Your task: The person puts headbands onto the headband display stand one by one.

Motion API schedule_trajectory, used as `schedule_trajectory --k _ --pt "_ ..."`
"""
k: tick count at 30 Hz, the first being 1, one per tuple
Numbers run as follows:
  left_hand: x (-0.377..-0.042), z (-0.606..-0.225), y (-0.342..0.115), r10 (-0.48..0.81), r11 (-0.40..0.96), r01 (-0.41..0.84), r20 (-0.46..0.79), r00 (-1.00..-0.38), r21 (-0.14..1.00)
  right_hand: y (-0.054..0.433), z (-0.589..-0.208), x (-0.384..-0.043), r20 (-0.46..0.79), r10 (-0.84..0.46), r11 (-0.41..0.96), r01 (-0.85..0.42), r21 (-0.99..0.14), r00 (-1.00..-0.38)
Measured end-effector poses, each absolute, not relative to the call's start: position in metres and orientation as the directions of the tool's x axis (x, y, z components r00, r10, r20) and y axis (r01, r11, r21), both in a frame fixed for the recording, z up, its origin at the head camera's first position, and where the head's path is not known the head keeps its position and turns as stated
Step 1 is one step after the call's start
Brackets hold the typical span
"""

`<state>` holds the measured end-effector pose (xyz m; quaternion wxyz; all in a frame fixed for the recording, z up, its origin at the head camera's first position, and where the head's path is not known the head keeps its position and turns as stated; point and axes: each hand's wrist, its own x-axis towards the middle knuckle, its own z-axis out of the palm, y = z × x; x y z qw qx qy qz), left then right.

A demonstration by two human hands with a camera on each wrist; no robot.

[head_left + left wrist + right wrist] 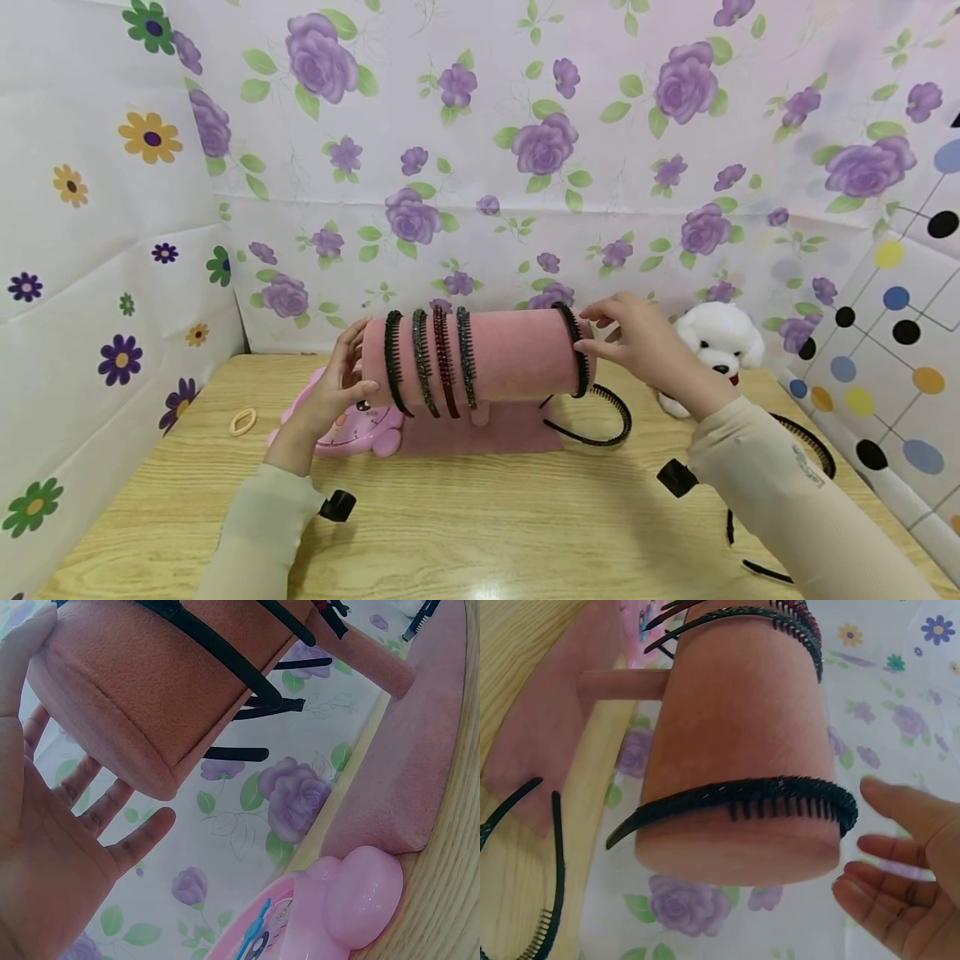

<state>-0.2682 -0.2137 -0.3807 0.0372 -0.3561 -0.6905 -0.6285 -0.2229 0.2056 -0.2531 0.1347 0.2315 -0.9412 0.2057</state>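
Observation:
A pink padded cylinder stands level on a post above its pink base. Around its left part sit several toothed headbands, among them a black one and a red one. Another black headband wraps the right end, teeth showing in the right wrist view. My left hand is at the cylinder's left end, fingers spread behind and thumb in front; the left wrist view shows the fingers fairly straight. My right hand is beside the right-end headband, fingers loosely bent with nothing between them.
A pink clock lies behind my left wrist, with a beige ring farther left. A loose black headband lies right of the base. Beyond my right arm are a white plush dog and more headbands.

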Motion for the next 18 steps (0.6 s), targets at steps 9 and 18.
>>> schedule_trajectory --k 9,18 --pt "-0.268 -0.381 -0.214 0.441 -0.043 0.535 0.497 -0.747 0.844 0.213 -0.266 -0.222 0.352 -0.475 0.789 -0.567 -0.235 -0.807" --pt "-0.268 -0.381 -0.213 0.443 -0.043 0.537 0.498 -0.745 0.842 0.214 -0.270 -0.226 0.269 -0.551 0.757 -0.609 -0.238 -0.790"
